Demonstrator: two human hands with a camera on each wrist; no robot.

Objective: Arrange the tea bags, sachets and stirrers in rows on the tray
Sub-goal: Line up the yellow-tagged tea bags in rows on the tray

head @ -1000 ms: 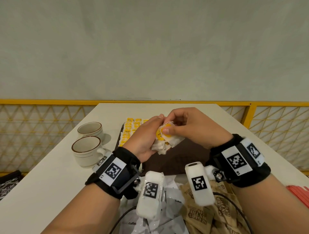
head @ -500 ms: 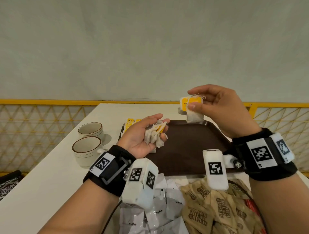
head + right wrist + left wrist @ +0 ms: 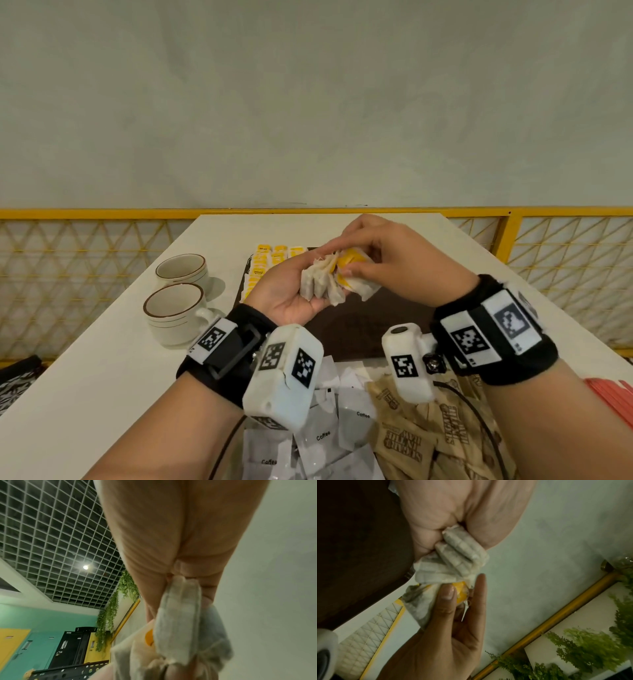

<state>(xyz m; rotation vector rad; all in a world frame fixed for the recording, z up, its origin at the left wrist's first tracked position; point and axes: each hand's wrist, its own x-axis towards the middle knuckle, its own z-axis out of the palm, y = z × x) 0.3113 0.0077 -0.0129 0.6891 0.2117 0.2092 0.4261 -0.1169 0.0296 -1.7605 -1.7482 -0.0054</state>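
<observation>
My left hand [image 3: 308, 274] lies palm up over the dark brown tray [image 3: 359, 332], fingers curled round a bunch of pale tea bags [image 3: 318, 286]. My right hand [image 3: 346, 267] meets it from the right and pinches one tea bag with a yellow tag [image 3: 356, 284] at the edge of the bunch. The left wrist view shows the bunch [image 3: 458, 557] in my palm and the right thumb [image 3: 447, 599] on the yellow tag [image 3: 461, 592]. In the right wrist view a tea bag [image 3: 178, 615] hangs from my fingers. Tea bags with yellow tags [image 3: 270, 258] lie in rows at the tray's far left.
White coffee sachets [image 3: 322, 435] and brown sugar sachets [image 3: 411, 442] are heaped on the table in front of the tray. Red stirrers [image 3: 613, 401] lie at the right edge. Two cups [image 3: 174, 311] stand left of the tray. A yellow railing [image 3: 102, 214] runs behind the table.
Half a second ago my right hand held one tea bag up over the tray's far edge. It has come back down to the bunch in my left hand.
</observation>
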